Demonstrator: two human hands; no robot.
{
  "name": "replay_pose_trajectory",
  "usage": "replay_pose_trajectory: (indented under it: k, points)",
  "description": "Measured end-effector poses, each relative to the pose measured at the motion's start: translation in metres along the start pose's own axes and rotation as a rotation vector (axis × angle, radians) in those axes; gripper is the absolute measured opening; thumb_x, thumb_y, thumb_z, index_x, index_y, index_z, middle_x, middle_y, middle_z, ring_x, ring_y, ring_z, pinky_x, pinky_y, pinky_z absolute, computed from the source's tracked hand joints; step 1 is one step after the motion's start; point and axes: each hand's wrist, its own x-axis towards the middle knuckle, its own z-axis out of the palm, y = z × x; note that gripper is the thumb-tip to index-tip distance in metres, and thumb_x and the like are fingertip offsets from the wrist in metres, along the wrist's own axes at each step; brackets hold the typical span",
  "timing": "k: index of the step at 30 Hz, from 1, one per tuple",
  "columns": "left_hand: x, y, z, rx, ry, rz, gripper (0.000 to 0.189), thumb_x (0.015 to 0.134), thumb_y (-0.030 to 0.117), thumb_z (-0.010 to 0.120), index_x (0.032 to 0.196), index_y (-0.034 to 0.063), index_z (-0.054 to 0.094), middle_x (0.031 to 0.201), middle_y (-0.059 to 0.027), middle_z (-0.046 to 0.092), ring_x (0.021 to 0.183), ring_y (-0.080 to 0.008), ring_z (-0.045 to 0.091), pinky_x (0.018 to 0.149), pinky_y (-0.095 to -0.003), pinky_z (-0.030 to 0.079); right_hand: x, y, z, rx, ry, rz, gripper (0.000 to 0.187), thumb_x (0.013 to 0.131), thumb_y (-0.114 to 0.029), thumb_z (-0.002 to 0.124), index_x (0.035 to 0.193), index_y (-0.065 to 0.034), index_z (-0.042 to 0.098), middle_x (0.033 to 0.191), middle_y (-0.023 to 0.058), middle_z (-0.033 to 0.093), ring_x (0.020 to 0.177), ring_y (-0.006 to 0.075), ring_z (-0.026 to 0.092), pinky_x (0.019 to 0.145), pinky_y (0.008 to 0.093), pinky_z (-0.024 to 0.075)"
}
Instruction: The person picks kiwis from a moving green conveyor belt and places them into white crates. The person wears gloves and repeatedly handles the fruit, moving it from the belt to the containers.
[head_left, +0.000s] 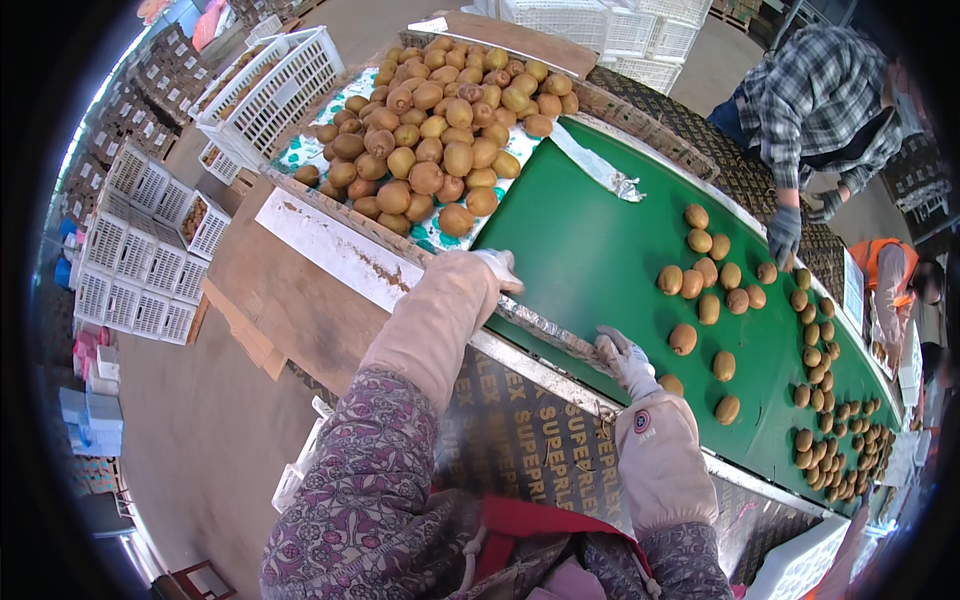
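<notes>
My left hand (501, 271), in a white glove, rests at the near edge of the green conveyor belt (570, 217), beside a tape-wrapped strip (551, 330). No kiwifruit shows in it; its fingers are partly hidden. My right hand (624, 358), also gloved, lies at the strip's other end, its fingertips over the edge. A large heap of kiwifruit (427, 135) fills the sorting tray at the upper left, on a patterned sheet (300, 154). Loose kiwifruit (682, 339) lie on the belt to the right of my right hand, and many more crowd its far end.
Across the belt a person in a plaid shirt (817, 90) reaches a gloved hand to the belt's far edge. Another person wears an orange vest (885, 262). White plastic crates (142, 255) stand stacked at left, with more crates (600, 30) at the top. A wooden board (300, 292) borders the tray.
</notes>
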Motion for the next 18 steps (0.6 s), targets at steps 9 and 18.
replay_pose_trajectory:
  k: [9,18]
  points:
    - [-0.025,0.081,0.059,-0.328,0.182,0.209,0.05,0.089,0.054,0.046,0.111,0.0117,0.062,0.108,-0.017,0.063,0.104,-0.0347,0.058,0.088,-0.0387,0.045,0.034,-0.029,0.046,0.28,0.188,0.077,0.049,0.095,-0.049,0.04,0.112,-0.0062,0.057,0.098,0.0106,0.064,0.09,0.0202,0.059,0.081,0.0343,0.0467]
    - [0.01,0.075,0.068,-0.553,-0.004,0.163,0.061,0.085,0.056,0.053,0.121,0.0075,0.058,0.112,-0.0139,0.063,0.102,-0.0249,0.059,0.089,-0.0338,0.043,0.039,-0.025,0.044,0.831,0.239,0.178,0.027,0.093,-0.03,0.055,0.086,-0.0052,0.062,0.073,0.0029,0.061,0.069,0.012,0.054,0.067,0.0292,0.0447]
